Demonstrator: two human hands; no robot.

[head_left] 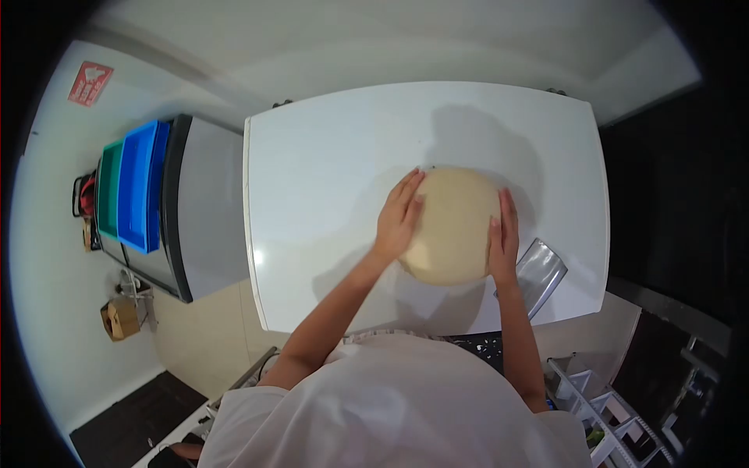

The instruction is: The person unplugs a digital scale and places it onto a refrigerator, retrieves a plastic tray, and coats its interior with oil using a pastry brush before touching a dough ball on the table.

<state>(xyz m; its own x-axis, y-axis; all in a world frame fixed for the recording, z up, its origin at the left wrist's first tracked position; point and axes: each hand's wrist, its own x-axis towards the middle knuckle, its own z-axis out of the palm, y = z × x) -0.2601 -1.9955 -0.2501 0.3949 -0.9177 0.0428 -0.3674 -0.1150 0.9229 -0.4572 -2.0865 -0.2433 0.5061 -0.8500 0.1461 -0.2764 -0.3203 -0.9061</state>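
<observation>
A large, smooth, pale ball of dough (pixel 456 222) rests on the white table (pixel 335 171). My left hand (pixel 399 218) cups its left side, with the fingers stretched along the edge toward the far end. Against the right side lies my right hand (pixel 504 234), its fingers also pointing away from me. Both palms press on the dough, holding it between them. Just right of my right wrist is a shiny metal tool (pixel 541 271) with a broad flat face, perhaps a dough scraper; my forearm hides part of it.
A grey cabinet (pixel 211 207) stands left of the table, with a blue tray (pixel 140 187) and a green tray (pixel 110 191) beside it. On the floor at left is a cardboard box (pixel 121 318). A white rack (pixel 601 405) stands at lower right. A wall runs behind the table.
</observation>
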